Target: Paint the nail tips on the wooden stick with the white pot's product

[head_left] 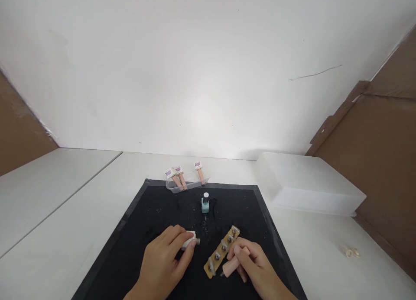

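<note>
My left hand [165,259] is closed around a small white nail polish bottle [189,240], tilted on its side with its uncapped neck facing right. In my right hand [251,265] I grip a pink nail polish brush cap [231,265] between thumb and fingers, its dark brush tip pointing down to the left. Just left of that hand, a tan strip [212,259] lies slantwise on the black mat, bearing several small nail tips on round dark holders. The brush tip is close to the strip's near end; whether they touch, I cannot tell.
A teal nail polish bottle [205,204] stands upright on the black mat [175,209]. Behind it, a transparent tray [191,185] holds 3 pink-capped bottles. At the right sit a white box [312,183] and small beige rings [351,251]. Brown panels flank the white table.
</note>
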{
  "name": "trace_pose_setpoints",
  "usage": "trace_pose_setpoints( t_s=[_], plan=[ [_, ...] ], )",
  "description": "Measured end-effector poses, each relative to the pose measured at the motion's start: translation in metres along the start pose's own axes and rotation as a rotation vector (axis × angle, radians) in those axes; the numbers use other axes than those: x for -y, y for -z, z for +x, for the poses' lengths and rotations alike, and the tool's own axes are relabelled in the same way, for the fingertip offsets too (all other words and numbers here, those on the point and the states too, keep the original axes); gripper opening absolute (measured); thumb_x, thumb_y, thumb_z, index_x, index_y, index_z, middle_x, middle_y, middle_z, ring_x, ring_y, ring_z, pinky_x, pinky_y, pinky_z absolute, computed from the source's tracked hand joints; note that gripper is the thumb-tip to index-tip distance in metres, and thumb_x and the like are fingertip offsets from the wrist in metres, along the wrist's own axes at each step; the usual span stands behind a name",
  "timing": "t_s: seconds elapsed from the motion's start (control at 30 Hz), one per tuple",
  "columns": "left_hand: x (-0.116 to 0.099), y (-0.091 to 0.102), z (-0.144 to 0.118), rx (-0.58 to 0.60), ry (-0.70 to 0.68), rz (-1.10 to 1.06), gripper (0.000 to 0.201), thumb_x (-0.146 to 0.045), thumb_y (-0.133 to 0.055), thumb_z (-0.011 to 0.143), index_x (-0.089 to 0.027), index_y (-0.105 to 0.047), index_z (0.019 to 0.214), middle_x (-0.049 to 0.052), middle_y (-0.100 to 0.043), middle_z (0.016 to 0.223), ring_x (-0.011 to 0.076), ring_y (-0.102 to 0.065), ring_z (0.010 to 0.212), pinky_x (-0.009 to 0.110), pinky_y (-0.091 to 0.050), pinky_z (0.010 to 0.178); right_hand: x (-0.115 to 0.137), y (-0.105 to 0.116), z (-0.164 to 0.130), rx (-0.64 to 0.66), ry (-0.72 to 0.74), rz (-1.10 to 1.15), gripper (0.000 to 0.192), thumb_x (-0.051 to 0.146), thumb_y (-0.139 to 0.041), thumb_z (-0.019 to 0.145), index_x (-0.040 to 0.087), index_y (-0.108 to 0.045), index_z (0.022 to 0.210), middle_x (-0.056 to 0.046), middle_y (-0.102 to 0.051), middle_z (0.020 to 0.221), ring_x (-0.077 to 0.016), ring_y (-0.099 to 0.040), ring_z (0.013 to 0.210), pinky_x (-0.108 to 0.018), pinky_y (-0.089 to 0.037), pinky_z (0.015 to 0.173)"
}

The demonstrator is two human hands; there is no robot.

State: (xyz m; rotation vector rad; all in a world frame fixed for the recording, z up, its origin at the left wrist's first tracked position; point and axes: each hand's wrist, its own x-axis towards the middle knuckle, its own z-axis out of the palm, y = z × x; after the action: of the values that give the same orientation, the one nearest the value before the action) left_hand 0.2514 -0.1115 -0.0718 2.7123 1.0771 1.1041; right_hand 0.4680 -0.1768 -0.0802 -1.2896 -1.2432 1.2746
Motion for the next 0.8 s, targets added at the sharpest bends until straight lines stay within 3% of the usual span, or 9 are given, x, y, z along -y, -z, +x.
trace_pose_setpoints(
  t_s=[0.1,0.27,0.6,0.8],
  plan=[
    [0.002,-0.001,0.000,0.084,0.142,0.037,0.023,-0.028,-0.046,0.090,-0.017,-0.064,0.099,0.009,-0.067,0.088,0.0236,-0.064,0.081,0.031,-0.052,0.061,-0.001,0.003,0.000,-0.005,0.009,0.008,0.058,0.071,-0.046,0.079,0.016,-0.056,0.067,0.003,-0.047,0.051,-0.0084,-0.035,0.041,-0.021,-0.030,0.041],
    [0.006,-0.004,0.004,0.269,0.351,0.058,0.039,-0.036,-0.048,0.087,-0.016,-0.057,0.118,0.011,-0.065,0.105,0.0290,-0.060,0.099,0.044,-0.051,0.081,0.000,0.005,0.001,-0.017,-0.015,0.061,0.055,0.069,-0.048,0.080,0.016,-0.056,0.066,0.004,-0.046,0.049,-0.0079,-0.035,0.040,-0.020,-0.029,0.041],
    [0.005,0.005,0.010,0.352,0.419,0.032,0.037,-0.041,-0.055,0.081,-0.021,-0.062,0.111,0.009,-0.069,0.102,0.0316,-0.059,0.103,0.050,-0.045,0.087,0.008,0.006,0.002,-0.076,-0.119,0.268,0.053,0.068,-0.055,0.076,0.016,-0.056,0.066,0.006,-0.044,0.045,-0.0065,-0.031,0.038,-0.019,-0.027,0.040],
    [0.011,0.012,0.007,0.456,0.387,-0.143,0.028,-0.029,-0.059,0.077,-0.027,-0.061,0.106,0.005,-0.065,0.108,0.0295,-0.055,0.110,0.049,-0.043,0.091,0.015,0.007,0.004,-0.095,-0.152,0.326,0.053,0.068,-0.060,0.073,0.016,-0.055,0.064,0.009,-0.037,0.043,-0.0055,-0.030,0.037,-0.018,-0.027,0.039]
  ],
)
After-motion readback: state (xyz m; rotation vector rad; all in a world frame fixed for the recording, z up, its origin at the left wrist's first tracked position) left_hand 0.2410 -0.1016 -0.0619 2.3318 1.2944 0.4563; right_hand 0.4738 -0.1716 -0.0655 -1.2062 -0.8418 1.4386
